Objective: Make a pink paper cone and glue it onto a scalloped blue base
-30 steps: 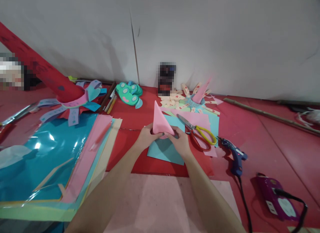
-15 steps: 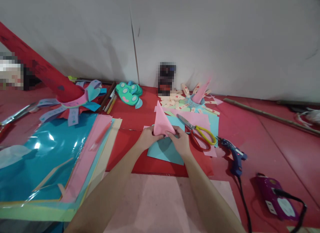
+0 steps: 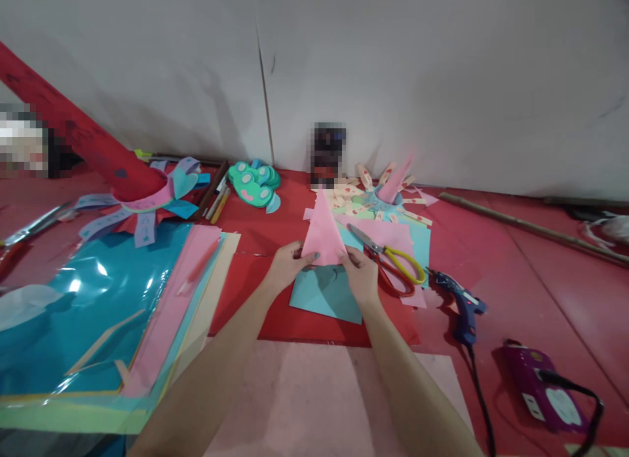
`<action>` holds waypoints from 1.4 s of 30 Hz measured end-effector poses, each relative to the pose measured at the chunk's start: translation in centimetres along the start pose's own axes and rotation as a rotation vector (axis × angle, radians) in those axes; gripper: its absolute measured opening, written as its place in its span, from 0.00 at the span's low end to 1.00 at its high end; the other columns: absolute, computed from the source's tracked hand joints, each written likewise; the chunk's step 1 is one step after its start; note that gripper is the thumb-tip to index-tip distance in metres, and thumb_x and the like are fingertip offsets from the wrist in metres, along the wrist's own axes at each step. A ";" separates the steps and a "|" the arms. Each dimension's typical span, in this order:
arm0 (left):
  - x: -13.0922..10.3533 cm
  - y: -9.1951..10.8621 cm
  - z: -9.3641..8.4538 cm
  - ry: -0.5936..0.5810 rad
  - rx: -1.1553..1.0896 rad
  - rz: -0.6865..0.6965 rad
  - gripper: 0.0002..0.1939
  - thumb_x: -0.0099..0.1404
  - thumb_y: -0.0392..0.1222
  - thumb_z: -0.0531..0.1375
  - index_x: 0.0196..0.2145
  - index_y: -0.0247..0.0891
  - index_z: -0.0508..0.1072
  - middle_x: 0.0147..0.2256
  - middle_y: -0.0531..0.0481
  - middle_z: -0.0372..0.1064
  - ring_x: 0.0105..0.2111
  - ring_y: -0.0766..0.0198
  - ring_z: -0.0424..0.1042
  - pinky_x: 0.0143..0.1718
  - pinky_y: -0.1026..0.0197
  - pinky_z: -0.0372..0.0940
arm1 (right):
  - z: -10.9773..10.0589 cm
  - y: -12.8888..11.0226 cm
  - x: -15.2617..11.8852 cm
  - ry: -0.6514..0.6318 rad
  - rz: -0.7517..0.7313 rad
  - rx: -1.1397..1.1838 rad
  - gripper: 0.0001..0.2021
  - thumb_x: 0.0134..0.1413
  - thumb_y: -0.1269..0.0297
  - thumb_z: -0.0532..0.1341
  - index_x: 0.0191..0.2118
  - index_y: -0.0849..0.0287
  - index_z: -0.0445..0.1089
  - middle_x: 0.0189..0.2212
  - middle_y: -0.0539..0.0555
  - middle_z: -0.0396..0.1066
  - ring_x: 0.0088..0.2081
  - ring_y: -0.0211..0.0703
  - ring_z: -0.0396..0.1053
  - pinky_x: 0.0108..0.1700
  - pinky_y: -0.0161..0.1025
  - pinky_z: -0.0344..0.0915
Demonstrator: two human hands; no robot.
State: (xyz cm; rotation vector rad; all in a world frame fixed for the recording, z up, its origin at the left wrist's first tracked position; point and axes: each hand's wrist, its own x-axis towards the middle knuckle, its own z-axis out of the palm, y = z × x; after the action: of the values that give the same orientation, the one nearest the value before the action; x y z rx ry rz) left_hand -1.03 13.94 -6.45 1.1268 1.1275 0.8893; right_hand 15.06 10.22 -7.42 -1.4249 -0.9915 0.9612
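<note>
A pink paper cone [image 3: 323, 234] points upward in the middle of the view, above a light blue sheet [image 3: 327, 298]. My left hand [image 3: 289, 264] grips its lower left edge, thumb in front and fingers behind. On the lower right edge my right hand [image 3: 360, 270] pinches the same cone. Just right of that hand lie scissors [image 3: 405, 264] with one yellow and one red handle, resting on pink and blue paper.
A blue glue gun [image 3: 464, 306] and a purple power box [image 3: 543, 388] are at the right. Left stand a red cone [image 3: 98, 136] and stacked sheets under a shiny blue film [image 3: 108, 293]. Green cutouts [image 3: 253, 185] and a small pink cone [image 3: 396, 182] lie near the wall.
The pink cone has turned more upright and looks wider at its base. Both hands have moved slightly apart along with its edges.
</note>
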 end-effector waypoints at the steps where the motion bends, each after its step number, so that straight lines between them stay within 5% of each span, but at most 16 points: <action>1: 0.0 0.0 -0.1 0.001 0.001 0.001 0.27 0.40 0.59 0.70 0.31 0.36 0.73 0.29 0.52 0.75 0.29 0.60 0.75 0.33 0.55 0.73 | 0.0 0.0 0.0 0.016 0.008 0.010 0.17 0.46 0.51 0.64 0.36 0.60 0.77 0.34 0.54 0.78 0.36 0.46 0.74 0.42 0.44 0.70; 6: 0.1 0.2 -0.4 0.041 -0.001 -0.018 0.25 0.39 0.59 0.70 0.25 0.37 0.69 0.21 0.57 0.69 0.24 0.64 0.72 0.31 0.58 0.73 | -0.1 -0.3 0.1 0.067 0.022 0.007 0.19 0.42 0.51 0.65 0.37 0.61 0.77 0.35 0.56 0.78 0.35 0.47 0.74 0.39 0.43 0.71; 12: 0.3 -0.1 -0.6 0.021 -0.030 0.005 0.29 0.39 0.61 0.70 0.32 0.36 0.72 0.27 0.52 0.74 0.31 0.59 0.74 0.34 0.56 0.73 | -0.2 -0.3 0.2 0.080 0.059 -0.005 0.19 0.43 0.50 0.64 0.37 0.60 0.78 0.32 0.53 0.78 0.25 0.41 0.72 0.33 0.42 0.71; 18: 0.5 -0.7 -0.6 0.013 0.044 0.126 0.30 0.44 0.58 0.68 0.41 0.35 0.71 0.40 0.44 0.76 0.42 0.53 0.75 0.44 0.52 0.71 | -0.3 0.1 0.3 0.051 -0.012 -0.014 0.20 0.46 0.51 0.63 0.41 0.59 0.77 0.39 0.56 0.78 0.38 0.48 0.75 0.41 0.44 0.72; 24: 0.4 -0.8 -0.5 -0.042 0.029 0.272 0.33 0.52 0.51 0.66 0.52 0.36 0.65 0.57 0.37 0.65 0.56 0.51 0.66 0.56 0.51 0.62 | 0.1 0.0 0.1 -0.087 -0.061 0.047 0.19 0.46 0.54 0.64 0.43 0.57 0.76 0.42 0.56 0.77 0.45 0.49 0.74 0.48 0.47 0.70; 31: 0.1 -0.9 -0.7 -0.054 0.147 0.237 0.38 0.50 0.46 0.67 0.57 0.36 0.62 0.58 0.37 0.63 0.57 0.48 0.63 0.57 0.48 0.60 | 0.0 0.0 -0.1 -0.148 -0.126 0.024 0.15 0.50 0.56 0.63 0.44 0.54 0.75 0.45 0.54 0.76 0.46 0.46 0.73 0.49 0.44 0.70; 42: 0.2 -1.0 -1.2 -0.100 0.222 0.331 0.38 0.49 0.44 0.68 0.58 0.41 0.62 0.58 0.42 0.63 0.58 0.50 0.63 0.59 0.49 0.58 | -0.4 0.0 0.2 0.046 -0.104 -0.040 0.16 0.55 0.52 0.57 0.41 0.58 0.75 0.42 0.56 0.77 0.45 0.47 0.73 0.50 0.44 0.67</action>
State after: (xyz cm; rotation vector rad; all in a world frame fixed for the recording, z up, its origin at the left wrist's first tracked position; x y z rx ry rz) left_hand -2.14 14.17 -7.57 1.5560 0.9892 0.9643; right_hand 15.45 10.26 -7.40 -1.4078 -1.0451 0.8335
